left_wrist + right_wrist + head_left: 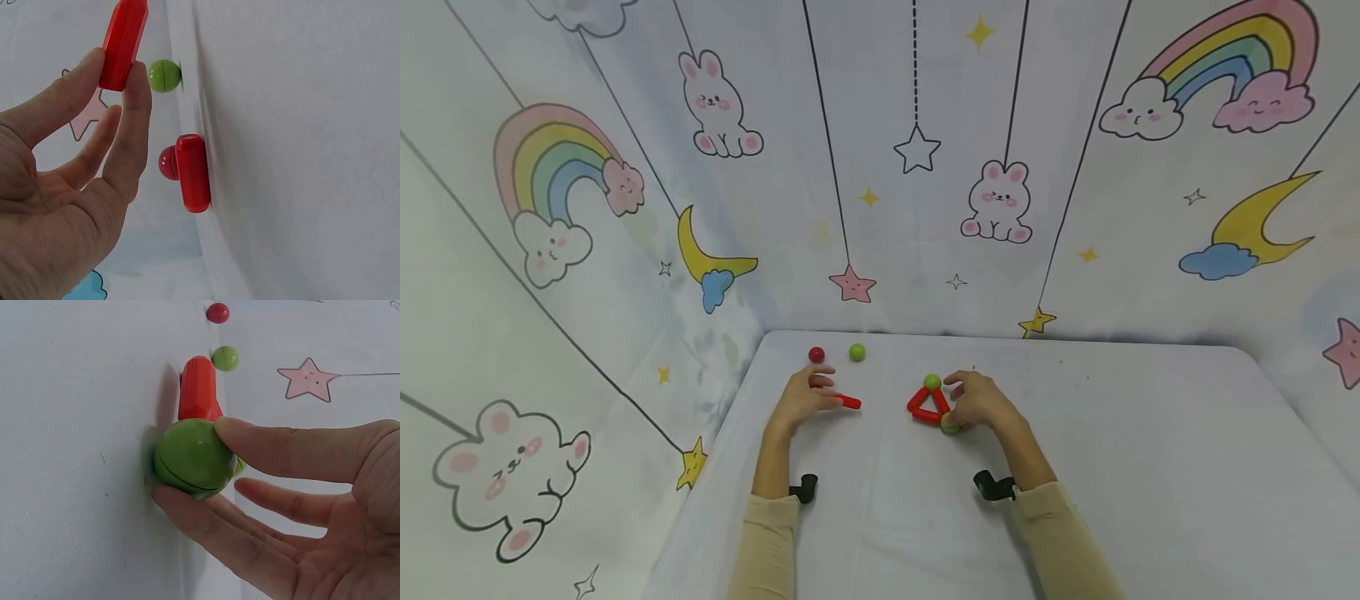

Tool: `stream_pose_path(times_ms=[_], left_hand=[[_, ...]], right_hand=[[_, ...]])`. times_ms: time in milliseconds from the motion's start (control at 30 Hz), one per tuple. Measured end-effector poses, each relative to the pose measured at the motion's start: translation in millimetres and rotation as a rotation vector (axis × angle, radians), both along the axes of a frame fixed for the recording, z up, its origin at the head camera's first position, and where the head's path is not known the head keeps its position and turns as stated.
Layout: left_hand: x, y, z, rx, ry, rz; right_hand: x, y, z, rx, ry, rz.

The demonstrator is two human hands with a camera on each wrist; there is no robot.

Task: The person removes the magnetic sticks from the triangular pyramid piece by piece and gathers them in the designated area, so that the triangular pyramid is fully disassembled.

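My left hand [799,402] pinches a red rod [124,47] between thumb and finger, above the table. Beyond that hand, a second red rod [193,174] lies on the cloth in front of a red ball [167,162]. With thumb and fingertips, my right hand [983,402] grips a green ball [195,455] at the near right corner of a triangle. Red rods [927,415] form the triangle's sides, and a second green ball [932,381] sits at its far corner. How the left corner is joined is too small to tell.
A loose green ball [857,352] lies near the table's back edge, right of the red ball. White cloth covers the table [1150,450]. A printed curtain [910,233] hangs behind it and along the left side. Each wrist wears a black camera [994,486].
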State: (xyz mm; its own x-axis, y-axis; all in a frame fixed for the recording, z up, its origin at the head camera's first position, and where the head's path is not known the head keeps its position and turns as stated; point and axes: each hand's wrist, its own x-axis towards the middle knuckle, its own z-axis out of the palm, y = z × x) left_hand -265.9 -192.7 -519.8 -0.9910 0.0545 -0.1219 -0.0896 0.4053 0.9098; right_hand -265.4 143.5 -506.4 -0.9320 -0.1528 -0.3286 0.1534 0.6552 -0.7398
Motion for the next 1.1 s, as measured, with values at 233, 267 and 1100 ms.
stream_pose_path(times_ms=[233, 267, 1100], left_hand=[[0.5, -14.7, -0.3, -0.006, -0.024, 0.045], [0.6, -16.8, -0.4, -0.006, -0.025, 0.044], [4.2, -46.7, -10.7, -0.034, -0.13, 0.19]], right_hand=[[-1.4, 0, -0.7, 0.012, 0.002, 0.0], [-1.8, 0, -1.0, 0.015, 0.002, -0.001], [1.0, 1, -1.8, -0.015, 0.013, 0.007]])
